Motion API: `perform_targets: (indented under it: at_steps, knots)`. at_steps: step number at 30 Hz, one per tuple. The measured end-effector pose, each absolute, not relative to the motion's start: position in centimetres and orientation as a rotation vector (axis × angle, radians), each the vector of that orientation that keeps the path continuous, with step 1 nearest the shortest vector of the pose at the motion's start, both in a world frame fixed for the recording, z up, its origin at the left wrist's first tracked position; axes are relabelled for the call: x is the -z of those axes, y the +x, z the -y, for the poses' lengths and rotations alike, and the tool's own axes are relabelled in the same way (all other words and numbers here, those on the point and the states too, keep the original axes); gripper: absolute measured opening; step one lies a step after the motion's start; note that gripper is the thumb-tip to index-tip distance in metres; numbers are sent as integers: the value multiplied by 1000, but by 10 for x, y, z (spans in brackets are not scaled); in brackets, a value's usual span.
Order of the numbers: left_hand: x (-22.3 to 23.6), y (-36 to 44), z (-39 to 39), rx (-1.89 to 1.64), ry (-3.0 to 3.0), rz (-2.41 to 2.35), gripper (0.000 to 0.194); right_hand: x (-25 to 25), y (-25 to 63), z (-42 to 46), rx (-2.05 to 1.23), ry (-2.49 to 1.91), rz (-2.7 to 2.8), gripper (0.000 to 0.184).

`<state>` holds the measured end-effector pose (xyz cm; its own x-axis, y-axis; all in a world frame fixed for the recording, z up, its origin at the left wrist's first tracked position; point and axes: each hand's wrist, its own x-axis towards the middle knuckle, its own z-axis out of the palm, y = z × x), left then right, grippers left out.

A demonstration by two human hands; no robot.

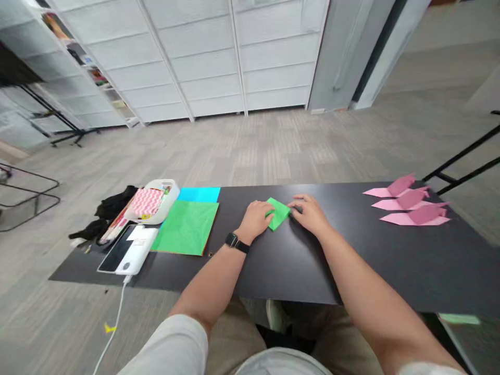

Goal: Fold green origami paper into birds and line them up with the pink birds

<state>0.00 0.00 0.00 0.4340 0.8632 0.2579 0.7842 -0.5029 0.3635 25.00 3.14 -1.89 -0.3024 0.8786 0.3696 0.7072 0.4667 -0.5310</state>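
Observation:
A small piece of green paper, folded into a diamond-like shape [278, 214], lies on the dark table between my hands. My left hand [255, 220], with a black watch on its wrist, has its fingers curled over the paper's left edge. At the right corner of the same paper, the thumb and forefinger of my right hand [310, 214] come together, the other fingers bent. Pink folded paper figures [416, 214] with pointed ends stand in a row on the right of the table. A stack of square paper sheets [187, 226], green on top, lies to the left.
Blue paper [200, 194] shows behind the green stack. Farther left are a white tray [171, 200] holding a pink-patterned packet, a white device [136, 252] with a cable, and black cloth [116, 203]. A black metal frame [464, 159] stands beyond the right end.

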Motion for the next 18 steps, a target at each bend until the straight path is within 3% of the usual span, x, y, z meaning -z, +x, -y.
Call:
perform_targets:
  at_steps: [4, 9, 18]
  knots:
    - [-2, -2, 4, -599, 2453, -1441, 24, 12, 250, -31, -441, -1217, 2119, 25]
    - [-7, 0, 9, -546, 2451, -1404, 33, 10, 255, -33, -499, -1094, 2189, 41]
    - [-8, -2, 11, -421, 2511, -1281, 38, 15, 270, -39, -409, -1092, 2326, 22]
